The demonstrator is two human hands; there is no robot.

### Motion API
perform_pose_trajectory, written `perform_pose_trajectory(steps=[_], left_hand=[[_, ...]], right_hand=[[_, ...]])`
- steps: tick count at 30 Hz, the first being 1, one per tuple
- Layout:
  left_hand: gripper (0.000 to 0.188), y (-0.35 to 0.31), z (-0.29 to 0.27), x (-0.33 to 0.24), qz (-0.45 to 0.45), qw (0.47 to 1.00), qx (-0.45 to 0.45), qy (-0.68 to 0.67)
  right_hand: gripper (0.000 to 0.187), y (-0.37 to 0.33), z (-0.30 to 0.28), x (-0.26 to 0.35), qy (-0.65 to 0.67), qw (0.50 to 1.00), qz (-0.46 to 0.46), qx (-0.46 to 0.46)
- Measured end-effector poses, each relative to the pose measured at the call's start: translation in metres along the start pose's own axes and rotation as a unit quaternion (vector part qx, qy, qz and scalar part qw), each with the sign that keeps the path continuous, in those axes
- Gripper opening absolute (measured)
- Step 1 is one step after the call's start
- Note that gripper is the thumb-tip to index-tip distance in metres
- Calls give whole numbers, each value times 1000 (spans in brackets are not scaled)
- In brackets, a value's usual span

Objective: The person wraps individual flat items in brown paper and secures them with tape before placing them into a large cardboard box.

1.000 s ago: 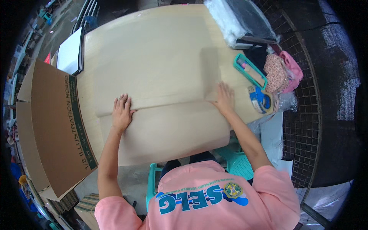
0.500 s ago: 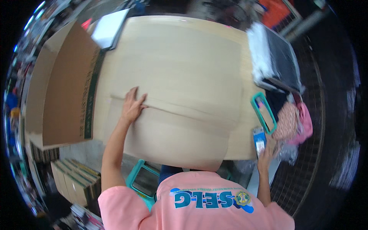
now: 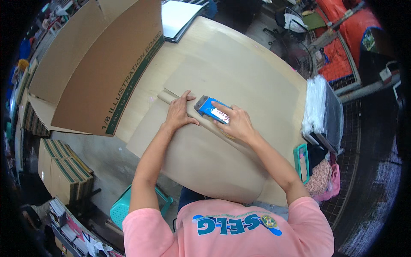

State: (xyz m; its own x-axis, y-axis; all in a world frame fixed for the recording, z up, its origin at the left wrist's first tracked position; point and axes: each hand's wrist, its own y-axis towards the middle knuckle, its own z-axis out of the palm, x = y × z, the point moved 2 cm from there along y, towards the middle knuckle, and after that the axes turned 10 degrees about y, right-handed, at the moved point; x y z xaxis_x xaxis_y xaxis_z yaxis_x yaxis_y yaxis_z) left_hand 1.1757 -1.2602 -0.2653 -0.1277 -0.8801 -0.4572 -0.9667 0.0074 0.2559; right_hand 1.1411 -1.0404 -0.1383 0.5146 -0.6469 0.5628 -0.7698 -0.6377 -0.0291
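A large sheet of brown paper point(image 3: 252, 77) covers the table, with a folded strip point(image 3: 171, 97) running diagonally across it. My left hand point(image 3: 177, 111) lies on the paper beside the fold, fingers spread and thumb stretched out, gripping nothing. My right hand point(image 3: 239, 124) is closed around a blue, flat, block-shaped hand tool point(image 3: 206, 107) with a dark front end and a white label. The tool rests on or just above the fold, its dark end pointing toward my left hand. The exact kind of tool does not show.
A tall open cardboard box point(image 3: 107, 73) stands at the left, a stack of white sheets point(image 3: 180, 19) behind it. At the right edge sit a plastic-wrapped pack point(image 3: 321, 113), a teal tray point(image 3: 302, 162) and a pink bag point(image 3: 334, 182). A teal stool point(image 3: 122, 207) is below.
My right hand has brought the blue tool from the table's right edge to the fold in the paper. My left hand stays at the fold. The whole view has turned.
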Motion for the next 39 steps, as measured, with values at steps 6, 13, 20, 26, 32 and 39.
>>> perform_pose_trajectory(steps=[6,13,20,26,32,39], left_hand=[[133,-1,0,5,-11,999,-16,-38],[132,-1,-2,7,-11,1000,25,-13],[107,-2,10,-12,-87,996,3,27],[84,5,31,-38,-129,978,-58,151],[61,14,28,-35,-126,982,-65,128],[50,15,27,-31,-164,980,-24,112]], right_hand=[[58,53,18,17,-74,983,-14,164],[61,15,-9,2,-118,958,-4,262],[62,-124,-77,-66,-142,929,80,332],[42,-135,-47,-86,-285,849,141,422],[48,-156,-56,-67,-297,718,91,624],[59,-172,-71,-99,112,983,36,-143]])
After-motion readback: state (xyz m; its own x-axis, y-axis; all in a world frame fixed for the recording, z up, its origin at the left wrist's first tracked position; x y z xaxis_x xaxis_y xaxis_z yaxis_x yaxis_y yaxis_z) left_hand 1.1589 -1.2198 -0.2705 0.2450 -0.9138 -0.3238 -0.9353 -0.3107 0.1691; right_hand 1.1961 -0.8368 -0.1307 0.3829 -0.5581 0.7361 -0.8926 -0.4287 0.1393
